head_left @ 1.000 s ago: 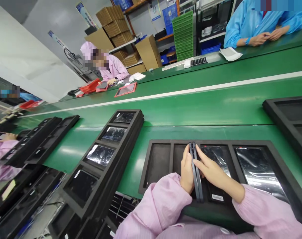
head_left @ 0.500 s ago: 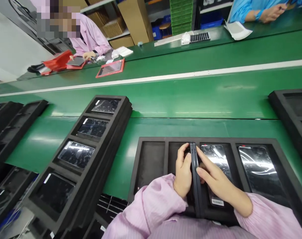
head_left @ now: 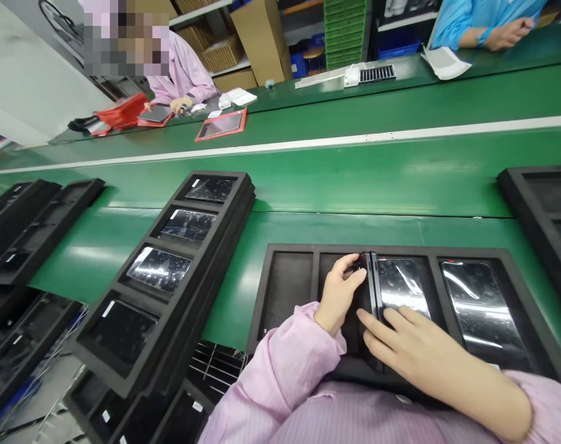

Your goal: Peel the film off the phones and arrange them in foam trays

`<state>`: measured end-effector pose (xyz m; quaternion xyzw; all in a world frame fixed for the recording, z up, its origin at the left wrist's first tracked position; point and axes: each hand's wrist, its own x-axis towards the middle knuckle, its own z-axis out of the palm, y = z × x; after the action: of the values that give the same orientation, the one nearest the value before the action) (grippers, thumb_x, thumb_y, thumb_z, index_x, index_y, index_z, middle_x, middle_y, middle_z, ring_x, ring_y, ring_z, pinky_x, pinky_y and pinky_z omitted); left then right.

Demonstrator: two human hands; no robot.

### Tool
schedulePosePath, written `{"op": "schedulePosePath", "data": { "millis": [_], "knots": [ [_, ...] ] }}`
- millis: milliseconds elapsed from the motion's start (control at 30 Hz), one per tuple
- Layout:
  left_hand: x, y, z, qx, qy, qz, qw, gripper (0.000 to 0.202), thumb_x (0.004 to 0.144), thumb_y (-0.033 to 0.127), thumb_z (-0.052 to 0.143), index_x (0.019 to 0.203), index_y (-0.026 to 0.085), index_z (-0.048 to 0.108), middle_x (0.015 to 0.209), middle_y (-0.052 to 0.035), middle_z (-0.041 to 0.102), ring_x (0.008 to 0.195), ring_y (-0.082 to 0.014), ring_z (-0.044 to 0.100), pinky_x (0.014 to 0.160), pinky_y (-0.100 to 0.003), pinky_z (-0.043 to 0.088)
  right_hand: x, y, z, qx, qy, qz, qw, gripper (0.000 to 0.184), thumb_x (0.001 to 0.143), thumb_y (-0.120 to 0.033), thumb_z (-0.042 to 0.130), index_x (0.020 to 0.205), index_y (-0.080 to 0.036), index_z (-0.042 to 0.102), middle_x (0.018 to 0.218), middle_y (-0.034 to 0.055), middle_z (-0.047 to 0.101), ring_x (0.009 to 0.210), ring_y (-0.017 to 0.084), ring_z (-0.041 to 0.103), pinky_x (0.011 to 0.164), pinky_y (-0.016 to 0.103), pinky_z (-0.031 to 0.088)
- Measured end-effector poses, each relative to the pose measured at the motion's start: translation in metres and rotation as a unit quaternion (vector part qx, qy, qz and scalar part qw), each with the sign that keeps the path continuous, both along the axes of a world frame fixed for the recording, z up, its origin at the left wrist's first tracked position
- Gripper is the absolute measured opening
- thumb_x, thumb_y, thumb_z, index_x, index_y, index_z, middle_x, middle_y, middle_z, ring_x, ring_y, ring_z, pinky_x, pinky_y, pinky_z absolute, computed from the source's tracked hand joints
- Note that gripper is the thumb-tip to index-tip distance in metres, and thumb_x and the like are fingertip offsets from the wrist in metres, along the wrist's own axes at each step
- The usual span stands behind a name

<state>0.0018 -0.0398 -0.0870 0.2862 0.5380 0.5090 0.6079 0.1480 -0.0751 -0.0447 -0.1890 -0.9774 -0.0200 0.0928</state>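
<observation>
Dark device (head_left: 372, 290) stood on edge between your hands: lower end hidden behind your right hand (head_left: 414, 345); one slab or two pressed together, not to be told. Wrapped phone (head_left: 401, 283) just beside it: near half covered by that same hand. Compartment under your left hand (head_left: 338, 296): floor mostly hidden. Foam tray (head_left: 299, 248): near rim lost behind your sleeves (head_left: 290, 370). Right-side tray (head_left: 525, 203) and left-side trays (head_left: 44, 209): cut by the picture's edges. White label (head_left: 107, 308) on the nearest stacked phone: too small to read. Person in blue (head_left: 475, 18): cut off above the arms.

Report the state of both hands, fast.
Left hand: closed on the upright phone.
Right hand: open, flat against that phone.
</observation>
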Motion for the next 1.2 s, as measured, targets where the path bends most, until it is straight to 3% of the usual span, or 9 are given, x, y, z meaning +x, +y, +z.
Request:
{"op": "schedulePosePath", "data": {
  "millis": [100,167,233,300,433,600,767,933,1200],
  "knots": [
    [-0.015,-0.010,0.011,0.047,-0.010,-0.013,0.999,0.030,0.075,0.041,0.059,0.093,0.018,0.066,0.107,-0.0084,0.066,0.105,-0.0242,0.058,0.097,-0.041,0.040,0.002,0.009,0.008,-0.003,0.086,0.001,0.996,0.029,0.080,0.000,0.033,0.091,-0.013,0.056,0.100,0.0117,0.064,0.060,0.020,0.057,0.051,0.034,0.052],
    [-0.028,-0.022,0.021,0.136,0.008,-0.043,0.990,0.038,0.080,0.051,0.050,0.091,0.019,0.067,0.110,-0.0094,0.066,0.114,-0.0259,0.053,0.102,-0.044,0.035,0.002,0.017,0.015,-0.053,0.199,-0.025,0.978,0.024,0.091,-0.007,0.029,0.095,-0.014,0.053,0.093,0.0098,0.065,0.068,0.017,0.061,0.055,0.027,0.052],
    [-0.039,-0.035,0.028,0.246,0.065,-0.101,0.962,0.038,0.075,0.054,0.056,0.090,0.020,0.067,0.110,-0.0100,0.066,0.116,-0.0275,0.051,0.105,-0.048,0.029,-0.002,0.022,0.020,-0.134,0.285,-0.047,0.948,0.020,0.098,-0.023,0.032,0.097,-0.016,0.050,0.086,0.0071,0.065,0.076,0.014,0.063,0.060,0.021,0.052],
    [-0.046,-0.045,0.032,0.304,0.133,-0.151,0.931,0.033,0.068,0.047,0.069,0.088,0.021,0.065,0.106,-0.0096,0.068,0.108,-0.0262,0.058,0.105,-0.048,0.029,-0.007,0.022,0.022,-0.207,0.322,-0.059,0.922,0.022,0.097,-0.037,0.038,0.094,-0.018,0.049,0.081,0.0043,0.064,0.074,0.012,0.063,0.060,0.018,0.051],
    [-0.050,-0.050,0.029,0.309,0.192,-0.191,0.912,0.016,0.076,0.032,0.063,0.086,0.020,0.063,0.093,-0.0099,0.071,0.090,-0.0200,0.066,0.088,-0.038,0.047,-0.016,0.016,0.017,-0.275,0.354,-0.069,0.891,0.022,0.092,-0.043,0.048,0.090,-0.021,0.051,0.079,0.0024,0.063,0.070,0.013,0.064,0.059,0.018,0.052],
    [-0.045,-0.046,0.028,0.324,0.211,-0.198,0.901,0.011,0.078,0.028,0.060,0.084,0.020,0.062,0.088,-0.0102,0.070,0.082,-0.0190,0.065,0.073,-0.033,0.052,-0.016,0.012,0.014,-0.277,0.367,-0.070,0.885,0.015,0.094,-0.036,0.048,0.095,-0.022,0.052,0.082,0.0037,0.064,0.072,0.014,0.064,0.061,0.020,0.052],
    [-0.039,-0.041,0.030,0.355,0.211,-0.176,0.893,0.005,0.076,0.024,0.061,0.075,0.020,0.058,0.079,-0.0071,0.071,0.073,-0.0176,0.063,0.074,-0.035,0.049,-0.013,0.009,0.021,-0.242,0.370,-0.107,0.891,0.020,0.094,-0.040,0.047,0.095,-0.021,0.052,0.084,0.0051,0.064,0.073,0.015,0.064,0.062,0.021,0.053],
    [-0.043,-0.045,0.028,0.353,0.203,-0.195,0.892,0.005,0.079,0.024,0.058,0.079,0.020,0.059,0.082,-0.0084,0.071,0.078,-0.0189,0.065,0.076,-0.036,0.049,-0.015,0.006,0.025,-0.219,0.363,-0.080,0.902,0.022,0.094,-0.041,0.047,0.091,-0.020,0.054,0.079,0.0038,0.065,0.069,0.014,0.064,0.059,0.019,0.052],
    [-0.042,-0.053,0.025,0.362,0.215,-0.166,0.892,0.012,0.082,0.030,0.056,0.080,0.020,0.062,0.080,-0.0098,0.071,0.080,-0.0192,0.066,0.076,-0.037,0.050,-0.016,0.005,0.022,-0.218,0.346,-0.061,0.910,0.025,0.094,-0.042,0.045,0.091,-0.019,0.054,0.075,0.0037,0.064,0.063,0.014,0.063,0.053,0.020,0.051]
  ]
}}
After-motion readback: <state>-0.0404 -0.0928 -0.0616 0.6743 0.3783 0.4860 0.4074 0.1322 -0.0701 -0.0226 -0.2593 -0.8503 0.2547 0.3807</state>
